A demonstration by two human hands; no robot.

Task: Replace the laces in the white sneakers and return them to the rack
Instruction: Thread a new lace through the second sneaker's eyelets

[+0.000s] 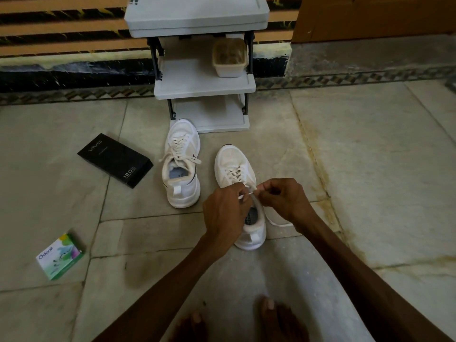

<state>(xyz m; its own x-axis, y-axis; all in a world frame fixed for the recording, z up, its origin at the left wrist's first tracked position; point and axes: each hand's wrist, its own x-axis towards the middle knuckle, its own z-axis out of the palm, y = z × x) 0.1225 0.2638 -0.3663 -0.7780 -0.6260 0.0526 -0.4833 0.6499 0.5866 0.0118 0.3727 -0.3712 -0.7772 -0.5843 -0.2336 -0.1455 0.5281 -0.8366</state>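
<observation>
- White lace (246,194), pinched by the left hand (223,211) and right hand (283,197), sits over the sneaker (230,165) under them.
- Pull both ends evenly, I think.
- The rack (204,80) stands past the hands.

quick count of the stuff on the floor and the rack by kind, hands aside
white mesh sneakers: 2 (left one, right one)
boxes: 2 (black flat cardboard box, small green and white cardboard box)
white plastic shoe rack: 1
beige plastic tub on the rack: 1
total: 6
</observation>
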